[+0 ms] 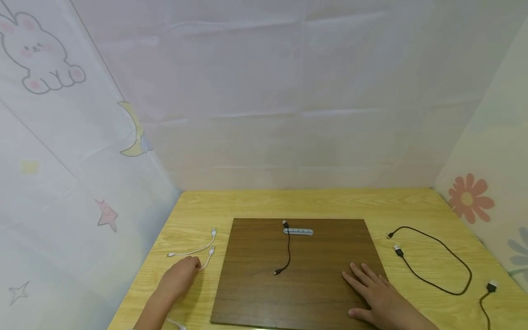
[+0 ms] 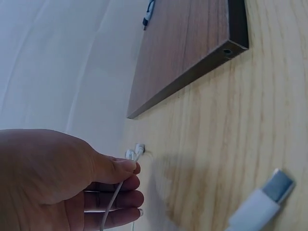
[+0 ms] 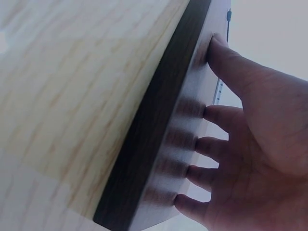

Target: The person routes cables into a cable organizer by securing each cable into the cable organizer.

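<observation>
My left hand (image 1: 180, 276) pinches a short white USB cable (image 1: 207, 259) between thumb and forefinger, left of a dark brown board (image 1: 251, 293). In the left wrist view the thin cord (image 2: 113, 202) runs down from the pinch across the fingers. A second white cable (image 1: 194, 251) lies just beyond that hand. My right hand (image 1: 381, 295) rests on the board's right side with spread fingers, holding nothing. On the board lies a short black USB cable (image 1: 289, 250), its upper end crossing a small pale grey slotted strip (image 1: 300, 232).
A longer black cable (image 1: 447, 250) curves on the yellow wooden table (image 1: 264, 201) right of the board. Another black plug (image 1: 491, 287) lies at the far right. Near the front left is a white connector (image 2: 257, 209). Printed cloth walls (image 1: 264, 114) surround the table.
</observation>
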A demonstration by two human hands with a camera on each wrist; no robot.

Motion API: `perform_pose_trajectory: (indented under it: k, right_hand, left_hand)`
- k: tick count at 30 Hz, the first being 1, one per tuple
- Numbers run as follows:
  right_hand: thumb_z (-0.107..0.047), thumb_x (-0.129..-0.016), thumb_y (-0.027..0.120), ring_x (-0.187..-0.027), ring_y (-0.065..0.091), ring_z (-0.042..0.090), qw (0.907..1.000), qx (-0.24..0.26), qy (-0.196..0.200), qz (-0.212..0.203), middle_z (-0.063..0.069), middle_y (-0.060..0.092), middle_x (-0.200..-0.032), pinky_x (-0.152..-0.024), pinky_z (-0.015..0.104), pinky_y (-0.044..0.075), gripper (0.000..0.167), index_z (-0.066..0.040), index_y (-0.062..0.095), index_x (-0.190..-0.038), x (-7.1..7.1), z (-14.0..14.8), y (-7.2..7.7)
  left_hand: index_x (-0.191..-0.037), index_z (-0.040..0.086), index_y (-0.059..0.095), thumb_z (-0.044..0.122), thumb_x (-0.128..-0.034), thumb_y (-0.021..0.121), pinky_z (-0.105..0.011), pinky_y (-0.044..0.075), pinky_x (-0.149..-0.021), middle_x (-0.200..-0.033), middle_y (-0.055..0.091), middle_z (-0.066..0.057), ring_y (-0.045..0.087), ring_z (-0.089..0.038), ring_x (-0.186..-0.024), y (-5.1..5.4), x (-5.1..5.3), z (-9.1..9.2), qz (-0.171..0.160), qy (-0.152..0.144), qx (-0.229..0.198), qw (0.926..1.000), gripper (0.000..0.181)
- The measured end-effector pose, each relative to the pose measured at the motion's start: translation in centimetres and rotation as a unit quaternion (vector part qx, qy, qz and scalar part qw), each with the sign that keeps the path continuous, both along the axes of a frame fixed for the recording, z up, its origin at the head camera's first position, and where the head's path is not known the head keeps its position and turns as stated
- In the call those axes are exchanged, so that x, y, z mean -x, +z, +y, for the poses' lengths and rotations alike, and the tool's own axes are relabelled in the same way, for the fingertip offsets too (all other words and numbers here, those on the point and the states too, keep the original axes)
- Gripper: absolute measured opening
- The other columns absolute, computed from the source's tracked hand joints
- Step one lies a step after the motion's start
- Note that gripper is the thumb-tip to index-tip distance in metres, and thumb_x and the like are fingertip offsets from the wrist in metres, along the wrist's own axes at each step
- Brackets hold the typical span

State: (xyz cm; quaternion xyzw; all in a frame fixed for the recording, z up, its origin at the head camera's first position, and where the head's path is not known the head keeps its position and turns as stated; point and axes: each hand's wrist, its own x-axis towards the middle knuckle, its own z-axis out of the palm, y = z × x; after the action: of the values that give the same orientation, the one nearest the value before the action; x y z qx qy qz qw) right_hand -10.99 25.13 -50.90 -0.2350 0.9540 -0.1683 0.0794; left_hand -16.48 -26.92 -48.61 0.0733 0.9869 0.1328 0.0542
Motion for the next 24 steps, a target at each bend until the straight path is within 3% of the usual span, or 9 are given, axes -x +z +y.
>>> perform_pose_trajectory:
  k: [14, 24]
  right_hand:
    - [-0.066, -0.088, 0.062, -0.141, 0.031, 0.057, 1.0, 0.007, 0.0, 0.005, 0.025, 0.038, -0.157, -0.093, 0.081, 0.034, 0.085, -0.01, 0.048, -0.151, -0.2, 0.0, 0.0]
    - [-0.066, -0.088, 0.061, -0.141, 0.031, 0.057, 0.9999, 0.007, 0.002, 0.01, 0.025, 0.038, -0.156, -0.094, 0.081, 0.034, 0.085, -0.01, 0.047, -0.151, -0.3, 0.0, 0.0]
  left_hand:
    - [-0.098, 0.007, 0.07, 0.006, -0.0969, 0.065, -0.035, 0.055, -0.065, -0.092, 0.067, -0.001, 0.064, -0.015, -0.079, 2.5, -0.4, 1.4, 0.043, 0.019, -0.017, 0.9987, 0.005]
    - [-0.1, 0.007, 0.066, 0.01, -0.1003, 0.062, -0.029, 0.046, -0.056, -0.085, 0.065, 0.0, 0.05, -0.009, -0.065, 3.7, -0.7, 2.3, 0.049, 0.023, -0.025, 0.9982, 0.005]
